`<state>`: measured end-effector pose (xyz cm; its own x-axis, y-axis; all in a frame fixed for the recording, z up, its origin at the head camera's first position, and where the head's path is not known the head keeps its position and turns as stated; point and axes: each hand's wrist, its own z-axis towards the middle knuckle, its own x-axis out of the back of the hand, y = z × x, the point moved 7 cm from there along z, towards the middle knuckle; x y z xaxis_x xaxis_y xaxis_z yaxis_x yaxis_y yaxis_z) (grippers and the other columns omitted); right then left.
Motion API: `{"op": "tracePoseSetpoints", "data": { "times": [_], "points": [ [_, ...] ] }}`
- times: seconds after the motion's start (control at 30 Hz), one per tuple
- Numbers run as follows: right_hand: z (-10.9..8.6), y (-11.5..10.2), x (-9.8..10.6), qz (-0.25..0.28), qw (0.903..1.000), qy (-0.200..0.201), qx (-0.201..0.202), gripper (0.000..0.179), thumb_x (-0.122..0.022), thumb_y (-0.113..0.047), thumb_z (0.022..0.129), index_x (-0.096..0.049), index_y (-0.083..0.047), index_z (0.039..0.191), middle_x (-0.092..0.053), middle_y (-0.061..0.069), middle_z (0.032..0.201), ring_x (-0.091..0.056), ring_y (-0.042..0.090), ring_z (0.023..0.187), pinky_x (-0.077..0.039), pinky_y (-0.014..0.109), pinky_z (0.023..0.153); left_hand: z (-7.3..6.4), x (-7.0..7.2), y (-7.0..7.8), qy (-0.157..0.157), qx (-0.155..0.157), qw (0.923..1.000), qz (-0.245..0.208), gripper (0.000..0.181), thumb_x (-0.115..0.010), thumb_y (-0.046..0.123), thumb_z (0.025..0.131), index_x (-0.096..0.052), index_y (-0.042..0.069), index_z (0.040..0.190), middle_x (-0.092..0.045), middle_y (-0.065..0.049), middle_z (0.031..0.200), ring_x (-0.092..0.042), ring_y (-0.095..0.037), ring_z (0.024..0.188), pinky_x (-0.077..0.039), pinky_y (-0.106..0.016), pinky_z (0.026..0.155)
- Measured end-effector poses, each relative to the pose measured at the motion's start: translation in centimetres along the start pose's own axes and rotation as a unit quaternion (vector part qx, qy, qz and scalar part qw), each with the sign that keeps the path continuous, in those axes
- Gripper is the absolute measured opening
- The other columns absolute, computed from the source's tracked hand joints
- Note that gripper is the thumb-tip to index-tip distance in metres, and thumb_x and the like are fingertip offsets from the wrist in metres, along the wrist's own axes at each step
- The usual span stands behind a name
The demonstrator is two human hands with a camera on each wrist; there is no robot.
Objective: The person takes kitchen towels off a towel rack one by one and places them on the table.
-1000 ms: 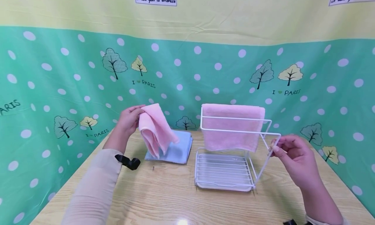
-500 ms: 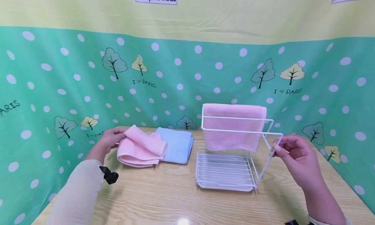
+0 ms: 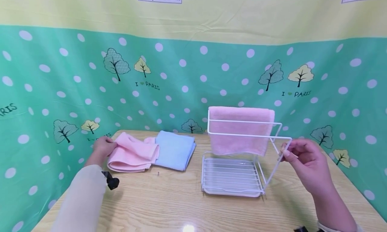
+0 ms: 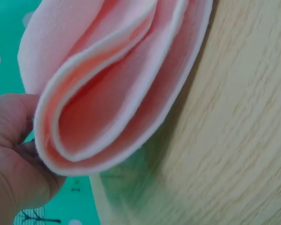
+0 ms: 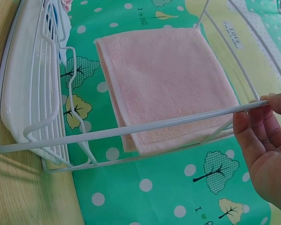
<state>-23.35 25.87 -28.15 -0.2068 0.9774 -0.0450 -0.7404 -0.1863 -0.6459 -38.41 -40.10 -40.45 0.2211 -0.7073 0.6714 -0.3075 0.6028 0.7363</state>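
My left hand [image 3: 103, 147] pinches the left end of a loosely folded pink towel [image 3: 133, 153] on the table. The left wrist view shows the towel's layered folds [image 4: 107, 93] close up, with part of the fingers hidden behind the cloth. Touching its right side is a folded blue towel [image 3: 175, 150]. A white wire rack [image 3: 232, 175] stands right of centre, and a second pink towel [image 3: 242, 133] hangs over its rear top bar. My right hand [image 3: 305, 161] grips the rack's right upright near the top; in the right wrist view the fingers curl round the white bar [image 5: 178, 123].
A pale tray [image 3: 232, 191] sits under the rack's lower wires. The wooden table [image 3: 169, 205] ends at a green and yellow printed curtain [image 3: 187, 77] behind and at both sides. A tiny dark speck [image 3: 158, 173] lies in front of the towels.
My left hand has lowered the pink towel from the air onto the table and drawn it left. The blue towel has shifted slightly left and turned. The right hand stays on the rack.
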Motion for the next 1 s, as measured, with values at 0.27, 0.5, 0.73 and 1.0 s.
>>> {"op": "tracePoseSetpoints", "data": {
  "times": [0.27, 0.5, 0.73, 1.0],
  "points": [
    [0.0, -0.1, 0.0, -0.003, 1.0, 0.001, 0.003, 0.025, -0.044, 0.034, 0.083, -0.046, 0.022, 0.104, -0.064, 0.018, 0.097, -0.064, 0.02, 0.081, -0.056, 0.025, 0.071, 0.1, -0.6, -1.7, -0.063, 0.015, 0.9951, -0.075, 0.046, -0.046, -0.001, 0.094, -0.05, 0.002, 0.14, -0.033, -0.033, 0.146, -0.041, -0.045, 0.126, -0.047, -0.045, 0.098],
    [0.0, 0.0, 0.1, -0.009, 0.9999, 0.003, -0.005, 0.026, -0.044, 0.033, 0.083, -0.046, 0.021, 0.106, -0.064, 0.017, 0.098, -0.064, 0.02, 0.081, -0.056, 0.025, 0.072, 0.0, -1.2, -2.8, -0.108, 0.018, 0.9923, -0.058, 0.068, -0.049, -0.006, 0.086, -0.034, 0.008, 0.15, -0.008, -0.036, 0.154, -0.039, -0.047, 0.119, -0.053, -0.034, 0.073],
    [0.0, 0.0, -0.2, -0.01, 0.9999, -0.002, 0.001, 0.026, -0.044, 0.033, 0.084, -0.045, 0.022, 0.107, -0.064, 0.019, 0.097, -0.064, 0.021, 0.081, -0.056, 0.026, 0.072, 0.0, -0.7, -4.1, -0.104, -0.011, 0.9939, -0.034, 0.079, -0.048, -0.012, 0.081, -0.024, 0.01, 0.153, -0.002, -0.035, 0.154, -0.033, -0.051, 0.125, -0.049, -0.048, 0.091],
    [0.0, 0.0, -0.1, -0.011, 0.9999, -0.001, -0.003, 0.026, -0.044, 0.033, 0.083, -0.046, 0.021, 0.107, -0.063, 0.018, 0.097, -0.064, 0.021, 0.081, -0.057, 0.026, 0.072, 0.1, 0.4, -4.7, -0.07, -0.041, 0.9958, 0.043, 0.074, -0.042, -0.009, 0.084, -0.016, 0.005, 0.153, -0.004, -0.037, 0.152, -0.001, -0.059, 0.137, -0.008, -0.07, 0.107]
  ]
}}
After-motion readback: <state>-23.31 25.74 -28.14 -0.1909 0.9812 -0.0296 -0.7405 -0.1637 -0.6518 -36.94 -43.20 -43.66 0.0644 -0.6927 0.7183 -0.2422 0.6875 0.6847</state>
